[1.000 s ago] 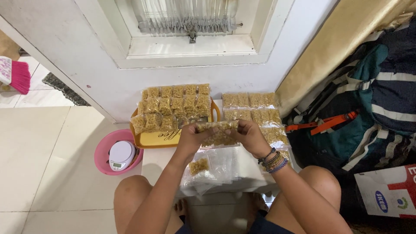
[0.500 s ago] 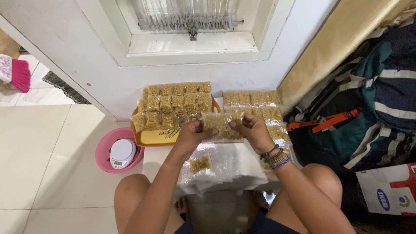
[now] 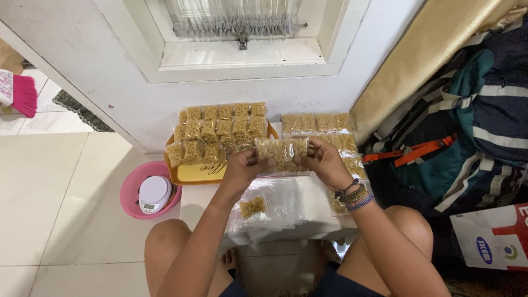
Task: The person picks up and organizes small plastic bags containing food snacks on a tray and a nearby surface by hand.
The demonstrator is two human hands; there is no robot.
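On the far left a pink brush (image 3: 24,95) lies on the pale tiled floor (image 3: 55,187), well apart from the work. Nearer, a pink bowl (image 3: 133,190) holds a small white kitchen scale (image 3: 154,193), just beside the low white tabletop (image 3: 319,206). A yellow tray (image 3: 195,173) behind it carries rows of filled snack bags (image 3: 217,129), stacked close and overhanging the tray's left edge; a nudge from a forearm could tip the outer ones onto the floor.

The left hand (image 3: 242,170) pinches one end of a clear bag of golden snacks (image 3: 281,154), held up above the tabletop, and the right hand (image 3: 324,165), with beaded bracelets (image 3: 355,195) on its wrist, pinches the other end. Both grips are pressed together on the bag's upper edge. The likeliest trouble is a poor seal: if a crumb sits in the closure or the fingers skip a stretch, the bag may gape and spill. Squeezing too hard could also crush the brittle pieces.

Below the hands, loose clear plastic bags (image 3: 275,206) lie on the tabletop, one with a small portion inside (image 3: 252,207); they look slippery and could slide off the front edge. More filled bags (image 3: 316,122) lie to the right, against the white wall under a window frame (image 3: 242,58). Furthest right are a tan rolled mat (image 3: 423,60), a striped backpack (image 3: 473,126) and a white carton (image 3: 495,236), crowding the right knee.
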